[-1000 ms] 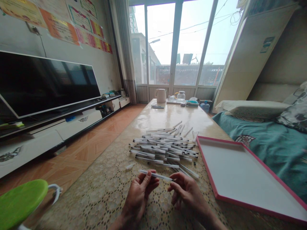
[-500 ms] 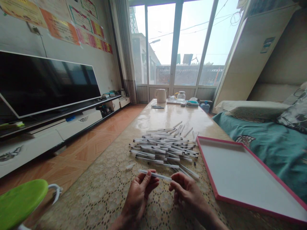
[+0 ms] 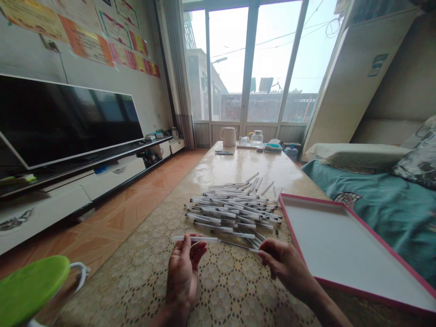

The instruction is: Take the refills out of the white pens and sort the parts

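My left hand (image 3: pixel 183 268) pinches a translucent white pen barrel (image 3: pixel 208 239) between thumb and fingers, low over the table. From the barrel's right end runs a thin dark ink refill (image 3: pixel 236 245), in line with it. My right hand (image 3: pixel 285 262) grips the refill's far end, where a pale tip shows by the fingertips. Whether the refill's left end is still inside the barrel or just at its mouth I cannot tell. Just beyond both hands lies a loose pile of white pens (image 3: pixel 226 210) with dark ends, pointing mostly sideways.
A shallow white tray with a pink rim (image 3: pixel 297 240) lies at the right table edge. On the patterned tablecloth (image 3: pixel 231 295), a beige jug (image 3: pixel 228 136) and glass pitcher (image 3: pixel 257 136) stand at the far end. A green stool (image 3: pixel 30 288) is at lower left.
My hands have moved apart, the left one leftward and the right one rightward. A length of dark refill now shows between them, where before the pen looked like one piece.
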The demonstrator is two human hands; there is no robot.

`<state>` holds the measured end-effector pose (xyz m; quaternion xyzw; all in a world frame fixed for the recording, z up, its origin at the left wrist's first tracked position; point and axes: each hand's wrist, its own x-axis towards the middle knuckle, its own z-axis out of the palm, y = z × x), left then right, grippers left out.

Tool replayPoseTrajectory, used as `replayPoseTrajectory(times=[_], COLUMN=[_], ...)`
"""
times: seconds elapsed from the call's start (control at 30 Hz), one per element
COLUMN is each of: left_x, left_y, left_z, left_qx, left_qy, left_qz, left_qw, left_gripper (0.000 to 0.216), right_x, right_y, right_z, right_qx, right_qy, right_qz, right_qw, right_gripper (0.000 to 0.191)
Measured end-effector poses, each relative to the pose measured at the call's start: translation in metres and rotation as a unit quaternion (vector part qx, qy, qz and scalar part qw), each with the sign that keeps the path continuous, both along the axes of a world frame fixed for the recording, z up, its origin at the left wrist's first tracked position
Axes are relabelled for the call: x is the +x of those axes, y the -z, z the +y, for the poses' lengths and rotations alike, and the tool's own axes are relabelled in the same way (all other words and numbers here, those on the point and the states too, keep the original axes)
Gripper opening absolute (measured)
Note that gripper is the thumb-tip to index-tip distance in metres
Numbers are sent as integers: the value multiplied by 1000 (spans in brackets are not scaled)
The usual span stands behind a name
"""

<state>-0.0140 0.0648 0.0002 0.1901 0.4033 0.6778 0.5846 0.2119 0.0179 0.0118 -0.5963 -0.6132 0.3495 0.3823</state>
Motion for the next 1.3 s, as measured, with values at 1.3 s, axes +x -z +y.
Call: replayPoseTrajectory(times=[1.3], left_x=[-72], left_y=[-26], left_z=[55], left_qx=[173], left_qy=[207], left_qz=[822], left_qw=[501], left_gripper=[14], right_x=[-36], right_y=[4], right_z=[-17], right_qx=[30], right_qy=[-2], right_qz=[-344], right_qw=[939], right_gripper=[14])
